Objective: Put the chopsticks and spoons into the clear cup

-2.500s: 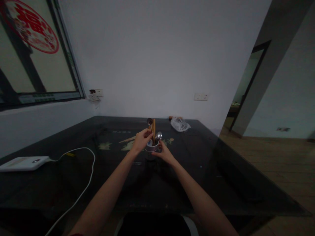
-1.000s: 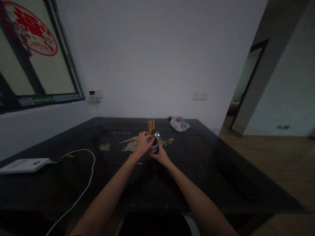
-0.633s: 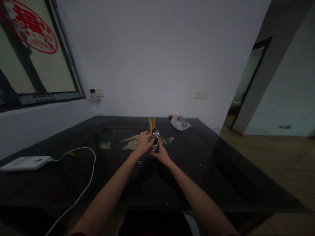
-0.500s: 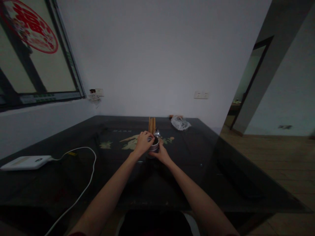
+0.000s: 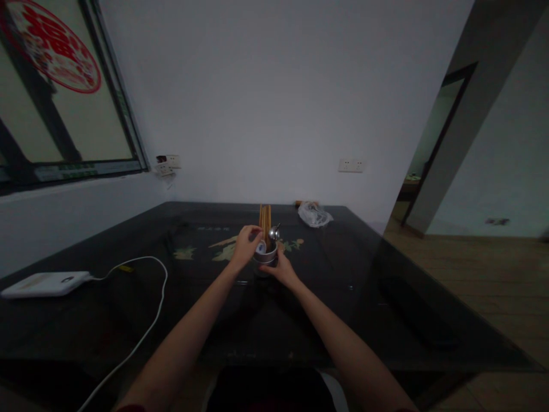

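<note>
A small pale cup [image 5: 266, 257] with a darker band stands on the table, holding wooden chopsticks [image 5: 266, 218] and a shiny metal spoon [image 5: 274, 233] that rise above its rim. My right hand [image 5: 281, 269] is wrapped round the cup's right side, thumb across the front. At the left rim, my left hand [image 5: 246, 247] has its fingers bent in a pinch. Against those fingers, inside the cup's mouth, is a white spoon-like piece [image 5: 261, 248] with a blue mark. Its lower part is hidden in the cup.
The dark glossy table [image 5: 326, 320] bears a printed flower pattern. A white device [image 5: 47, 284] with a white cable [image 5: 160, 303] lies on the left. A crumpled clear plastic bag [image 5: 314, 214] sits at the back right, and a dark flat object [image 5: 418, 312] lies at right.
My left hand has shifted slightly left and drawn back from over the cup's mouth, so the white piece now shows. The metal spoon has changed its tilt. My right hand stays on the cup.
</note>
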Action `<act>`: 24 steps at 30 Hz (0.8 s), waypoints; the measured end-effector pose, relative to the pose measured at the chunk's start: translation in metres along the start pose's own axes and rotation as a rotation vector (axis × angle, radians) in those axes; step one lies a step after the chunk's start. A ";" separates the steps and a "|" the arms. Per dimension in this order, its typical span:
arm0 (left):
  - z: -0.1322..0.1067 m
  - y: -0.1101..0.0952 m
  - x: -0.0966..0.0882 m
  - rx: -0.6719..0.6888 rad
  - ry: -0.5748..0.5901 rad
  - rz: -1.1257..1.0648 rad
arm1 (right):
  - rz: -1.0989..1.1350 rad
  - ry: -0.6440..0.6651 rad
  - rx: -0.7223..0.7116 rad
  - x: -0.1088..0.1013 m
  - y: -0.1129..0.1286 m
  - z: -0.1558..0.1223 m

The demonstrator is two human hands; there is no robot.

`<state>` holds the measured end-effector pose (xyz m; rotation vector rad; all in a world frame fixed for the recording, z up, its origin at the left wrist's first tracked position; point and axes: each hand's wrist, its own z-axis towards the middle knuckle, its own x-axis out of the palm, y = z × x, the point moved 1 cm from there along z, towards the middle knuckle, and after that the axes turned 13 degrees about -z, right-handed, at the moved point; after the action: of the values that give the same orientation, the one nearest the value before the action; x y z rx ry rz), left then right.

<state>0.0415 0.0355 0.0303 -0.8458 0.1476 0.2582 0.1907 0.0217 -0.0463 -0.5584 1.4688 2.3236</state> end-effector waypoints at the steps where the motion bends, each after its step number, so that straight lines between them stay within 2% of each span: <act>1: -0.002 0.003 -0.001 -0.041 -0.024 -0.062 | 0.003 0.001 -0.001 0.000 -0.001 0.000; 8: -0.036 0.036 -0.004 -0.335 -0.150 -0.412 | -0.005 -0.023 -0.011 0.001 -0.002 -0.001; 11: -0.045 0.046 0.000 -0.446 -0.164 -0.520 | 0.005 0.004 -0.033 0.001 -0.002 -0.001; 15: -0.045 0.045 0.003 -0.475 -0.144 -0.607 | 0.017 0.025 -0.048 0.000 -0.004 -0.001; 24: -0.052 0.036 0.008 -0.580 -0.082 -0.646 | 0.025 -0.004 -0.083 0.000 0.001 -0.004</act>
<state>0.0372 0.0200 -0.0315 -1.4040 -0.2937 -0.2903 0.1909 0.0176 -0.0464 -0.5610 1.3903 2.4124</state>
